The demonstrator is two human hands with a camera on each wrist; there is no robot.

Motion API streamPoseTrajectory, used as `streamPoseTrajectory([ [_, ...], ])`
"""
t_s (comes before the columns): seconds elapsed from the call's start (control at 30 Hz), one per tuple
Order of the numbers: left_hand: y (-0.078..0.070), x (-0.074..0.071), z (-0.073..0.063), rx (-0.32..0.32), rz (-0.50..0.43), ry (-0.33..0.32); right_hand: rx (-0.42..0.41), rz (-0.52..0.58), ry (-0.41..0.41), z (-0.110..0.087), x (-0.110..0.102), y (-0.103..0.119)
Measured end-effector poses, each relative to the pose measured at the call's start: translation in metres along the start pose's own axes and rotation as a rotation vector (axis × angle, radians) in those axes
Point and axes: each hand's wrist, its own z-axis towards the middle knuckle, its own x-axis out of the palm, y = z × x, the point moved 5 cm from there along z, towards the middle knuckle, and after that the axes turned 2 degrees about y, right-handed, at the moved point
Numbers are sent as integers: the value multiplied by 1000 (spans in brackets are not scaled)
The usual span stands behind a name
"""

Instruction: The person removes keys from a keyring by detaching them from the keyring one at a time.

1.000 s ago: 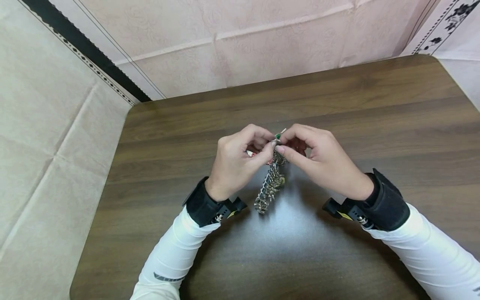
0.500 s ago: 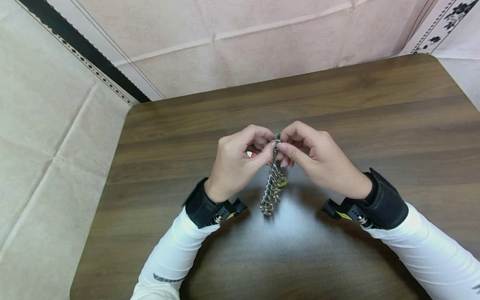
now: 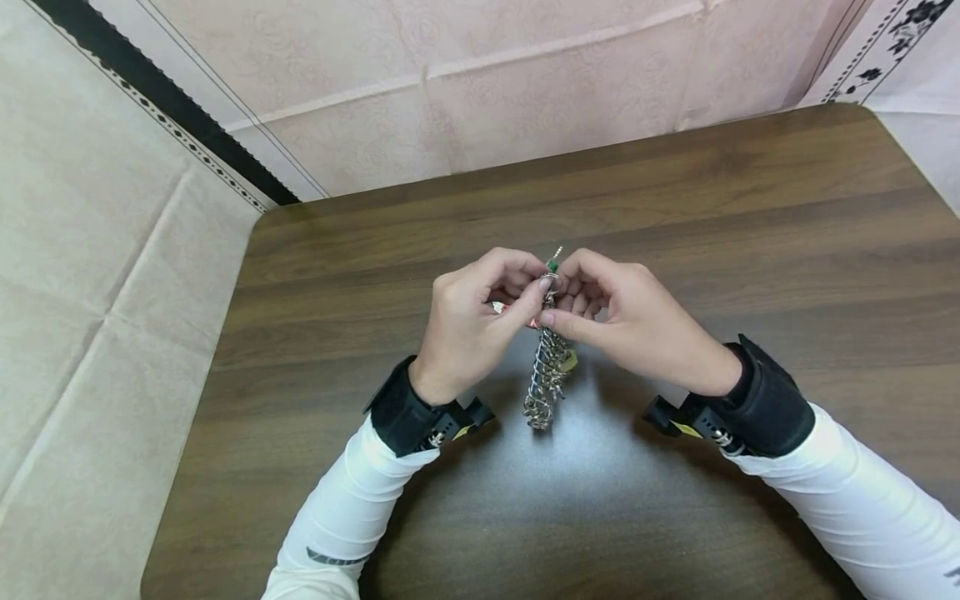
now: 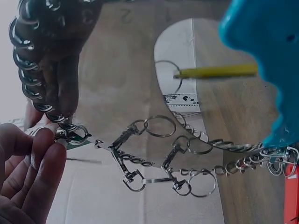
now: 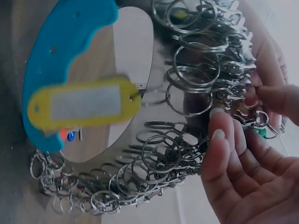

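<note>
Between both hands hangs a key carrier (image 5: 70,51): a flat plate with an oval opening, a blue grip, and many swivel clasps bearing split rings (image 5: 196,65). In the head view it shows edge-on as a metallic cluster (image 3: 542,392). My left hand (image 3: 474,312) pinches a ring at the top with thumb and index finger. My right hand (image 3: 637,321) holds the upper clasps, its thumb lower than the left one. A small green piece (image 3: 552,265) with a short bead chain (image 3: 558,252) sticks out above the fingertips. A yellow key tag (image 5: 86,105) dangles from a ring.
Everything is held over a brown wood-grain table (image 3: 360,283). Pale patterned cloth (image 3: 480,92) hangs behind and at the left. A red and white piece (image 3: 498,307) shows under my left hand. Both wrists wear black camera straps.
My right thumb has slid down from the top ring along the clasps. The hanging lower end has swung slightly right. My left hand keeps its pinch. The bead chain has come back into view.
</note>
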Motion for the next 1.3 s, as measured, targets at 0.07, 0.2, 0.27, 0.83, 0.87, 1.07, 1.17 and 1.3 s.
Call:
streamPoseTrajectory([
  [0.07,0,0,0,3,23,-3,-14,-29,-9,1,0,1],
  [0.2,-1,1,0,23,55,7,-41,-62,-21,1,1,1],
  [0.27,-1,1,0,36,60,11,-48,-64,-16,1,1,1],
  [0.83,-4,-4,2,74,66,-27,-138,10,-60,0,0,4],
  [0.87,-4,-4,2,72,63,-27,-140,22,-69,-1,-1,5],
  [1.07,-3,-3,2,65,55,-23,-148,97,-132,-3,-5,7],
  [1.17,-3,-3,2,61,54,-13,-163,101,-154,-3,-6,9],
  [1.3,-2,-1,1,52,54,6,-199,73,-153,-3,-5,11],
])
